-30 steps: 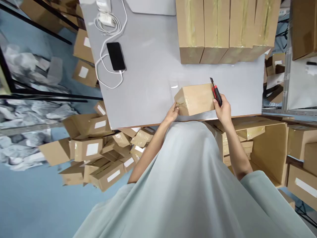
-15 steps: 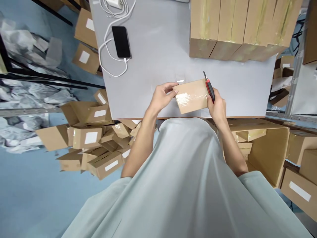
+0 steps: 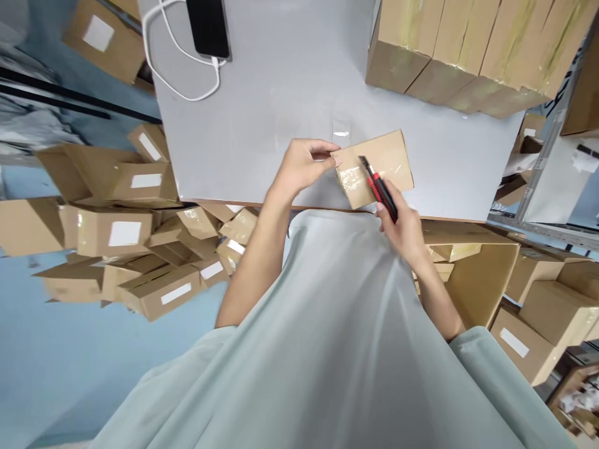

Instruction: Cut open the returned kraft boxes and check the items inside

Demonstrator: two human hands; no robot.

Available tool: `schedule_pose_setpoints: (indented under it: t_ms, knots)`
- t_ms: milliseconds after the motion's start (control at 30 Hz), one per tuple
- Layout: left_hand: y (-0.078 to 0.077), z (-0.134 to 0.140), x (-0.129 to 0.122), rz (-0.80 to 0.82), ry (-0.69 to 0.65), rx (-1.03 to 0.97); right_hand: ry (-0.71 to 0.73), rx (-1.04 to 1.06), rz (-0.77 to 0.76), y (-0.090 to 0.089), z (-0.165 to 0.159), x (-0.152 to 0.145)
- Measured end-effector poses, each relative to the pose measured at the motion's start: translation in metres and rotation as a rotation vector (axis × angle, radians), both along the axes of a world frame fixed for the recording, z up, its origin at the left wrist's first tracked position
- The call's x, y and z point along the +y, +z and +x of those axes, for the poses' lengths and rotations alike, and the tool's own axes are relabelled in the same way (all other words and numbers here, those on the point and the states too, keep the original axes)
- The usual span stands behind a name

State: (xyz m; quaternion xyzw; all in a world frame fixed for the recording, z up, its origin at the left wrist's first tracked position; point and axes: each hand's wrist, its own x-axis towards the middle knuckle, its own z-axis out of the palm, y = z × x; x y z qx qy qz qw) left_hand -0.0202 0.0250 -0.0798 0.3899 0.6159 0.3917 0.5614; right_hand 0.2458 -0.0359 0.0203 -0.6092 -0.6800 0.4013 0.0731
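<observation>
While our left hand point(image 3: 302, 165) pinches the small brown box point(image 3: 388, 156) by its top left corner, our right hand point(image 3: 400, 227) is wrapped around a red and black knife point(image 3: 381, 194). Our left thumb is on the box, and the left fingers are bent close together at its edge. We see the box near the front edge of the pale grey table point(image 3: 262, 118), right before our belly, and it is turned a bit crooked. Shiny clear tape point(image 3: 350, 178) sticks on its left part. The knife slants over the box, and its blade points up and to the left. We cannot tell if the blade touches the box.

Just past the box, we see a small shiny clear patch point(image 3: 341, 133) on the table. Far to the left is a black phone point(image 3: 208, 28) with a white cord point(image 3: 156, 72) plugged into it. At the back right, we have a row of big brown boxes point(image 3: 421, 65) side by side, with yellowish tape on them. Down on our left, many boxes point(image 3: 159, 299) lie in a messy heap on the blue floor point(image 3: 116, 374). On our right, below the table top, a large open box point(image 3: 486, 287) has smaller boxes in it.
</observation>
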Motion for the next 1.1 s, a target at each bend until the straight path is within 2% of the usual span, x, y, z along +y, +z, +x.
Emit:
schedule_pose_setpoints:
  t_ms: [67,167,333,500,700,800,900,1100]
  knots:
    - [0.0,-0.002,0.004,-0.01,-0.024,-0.016,0.029,0.01,-0.069,0.0,-0.012,-0.007]
    - [-0.003,-0.004,0.007,-0.022,-0.03,-0.032,0.06,0.009,-0.085,-0.003,-0.024,-0.007]
    - [-0.009,-0.003,0.01,-0.079,0.045,-0.031,0.101,-0.057,-0.088,0.004,-0.033,-0.004]
    - [-0.013,-0.002,0.01,-0.083,0.07,-0.091,0.142,-0.238,-0.103,0.015,-0.051,-0.008]
    - [-0.014,0.002,0.003,-0.044,0.086,-0.077,0.282,-0.505,-0.14,0.026,-0.075,-0.009]
    - [-0.01,0.006,-0.002,-0.047,0.11,-0.067,0.334,-0.565,-0.136,0.032,-0.077,-0.011]
    - [-0.004,0.012,-0.006,-0.041,0.141,-0.046,0.376,-0.636,-0.201,0.038,-0.077,-0.015]
    - [-0.001,0.019,-0.015,-0.052,0.157,-0.009,0.403,-0.703,-0.241,0.048,-0.069,-0.032]
